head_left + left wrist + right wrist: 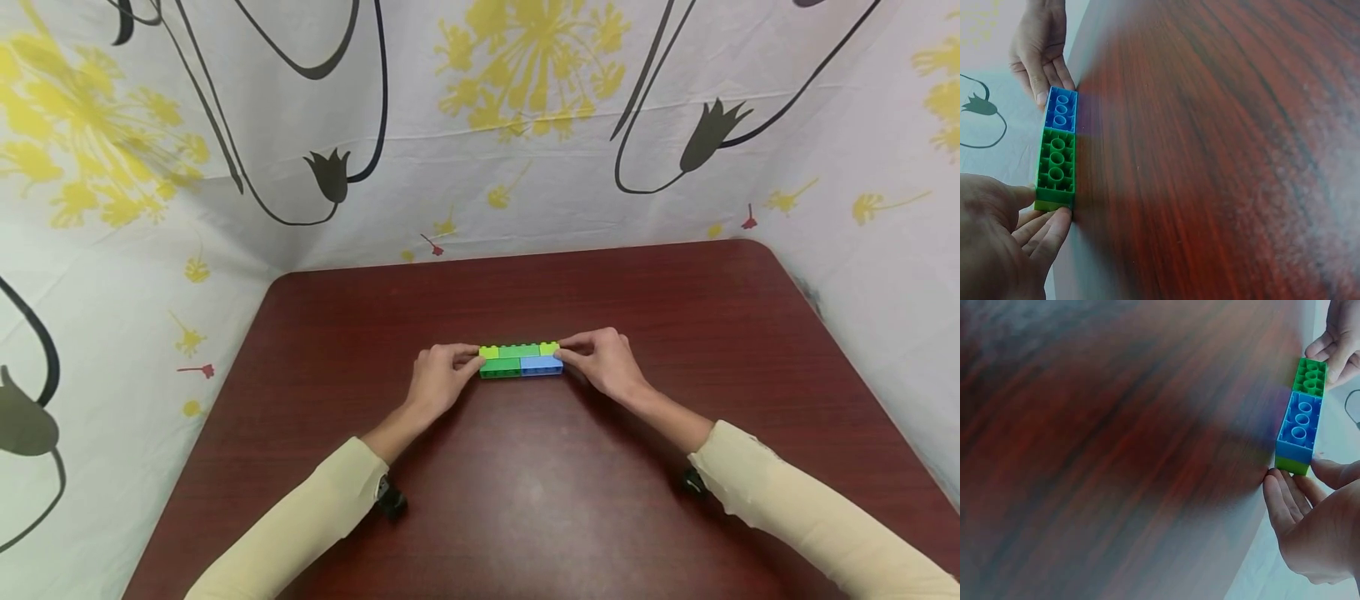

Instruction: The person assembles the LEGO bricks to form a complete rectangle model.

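A two-layer row of toy building bricks is held lengthwise between both hands, near the middle of the table. Its nearer layer is a green brick (500,367) and a blue brick (542,366), their hollow undersides facing the person. Behind them, a lighter green brick (519,352) sits between a left lime brick (489,353) and a right lime brick (550,348), studs pointing away. My left hand (437,377) pinches the left end between thumb and fingers. At the blue end, my right hand (609,364) grips likewise. In the left wrist view, round tubes show inside the blue brick (1062,109).
A dark reddish wooden table (510,517) with rounded far corners lies under the hands. White cloth (480,208) with yellow flowers and dark stems hangs behind and beside it. A small black device (391,498) sits under the left cuff.
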Demonstrator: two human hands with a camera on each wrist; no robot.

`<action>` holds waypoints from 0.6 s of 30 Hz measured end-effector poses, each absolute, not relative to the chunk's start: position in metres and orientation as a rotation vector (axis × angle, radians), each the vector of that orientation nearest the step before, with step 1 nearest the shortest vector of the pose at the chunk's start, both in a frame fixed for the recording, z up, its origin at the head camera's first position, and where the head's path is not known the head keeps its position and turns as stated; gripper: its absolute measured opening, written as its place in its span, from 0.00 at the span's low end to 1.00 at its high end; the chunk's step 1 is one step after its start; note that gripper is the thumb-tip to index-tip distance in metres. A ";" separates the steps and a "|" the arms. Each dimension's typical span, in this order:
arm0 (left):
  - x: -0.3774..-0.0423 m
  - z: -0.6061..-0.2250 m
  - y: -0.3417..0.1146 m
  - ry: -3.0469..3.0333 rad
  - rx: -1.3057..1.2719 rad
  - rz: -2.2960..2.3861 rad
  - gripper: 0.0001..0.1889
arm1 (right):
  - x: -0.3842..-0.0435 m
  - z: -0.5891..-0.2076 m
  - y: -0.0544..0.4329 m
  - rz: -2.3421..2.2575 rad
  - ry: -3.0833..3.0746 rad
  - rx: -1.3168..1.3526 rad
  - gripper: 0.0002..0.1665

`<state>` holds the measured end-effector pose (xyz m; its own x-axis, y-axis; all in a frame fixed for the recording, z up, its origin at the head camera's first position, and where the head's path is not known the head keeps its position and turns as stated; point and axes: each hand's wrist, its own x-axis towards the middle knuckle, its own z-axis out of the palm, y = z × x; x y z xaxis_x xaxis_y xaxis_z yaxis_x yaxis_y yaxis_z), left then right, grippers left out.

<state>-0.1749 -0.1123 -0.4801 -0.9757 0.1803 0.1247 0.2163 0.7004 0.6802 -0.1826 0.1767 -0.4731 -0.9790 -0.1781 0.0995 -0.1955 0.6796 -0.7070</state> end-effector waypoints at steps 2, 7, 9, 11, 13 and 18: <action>-0.176 -0.480 -0.112 -2.851 -0.334 -1.142 0.16 | -0.183 -0.473 0.177 1.209 -2.856 0.321 0.15; -0.178 -0.480 -0.111 -2.850 -0.332 -1.133 0.16 | -0.184 -0.473 0.176 1.211 -2.849 0.325 0.15; -0.178 -0.480 -0.111 -2.852 -0.327 -1.130 0.16 | -0.184 -0.474 0.177 1.212 -2.847 0.326 0.15; -0.178 -0.481 -0.111 -2.854 -0.318 -1.128 0.16 | -0.184 -0.474 0.177 1.210 -2.845 0.328 0.14; -0.178 -0.481 -0.111 -2.857 -0.307 -1.126 0.17 | -0.185 -0.474 0.177 1.210 -2.843 0.327 0.14; -0.178 -0.480 -0.111 -2.873 -0.284 -1.127 0.16 | -0.185 -0.475 0.177 1.215 -2.844 0.310 0.15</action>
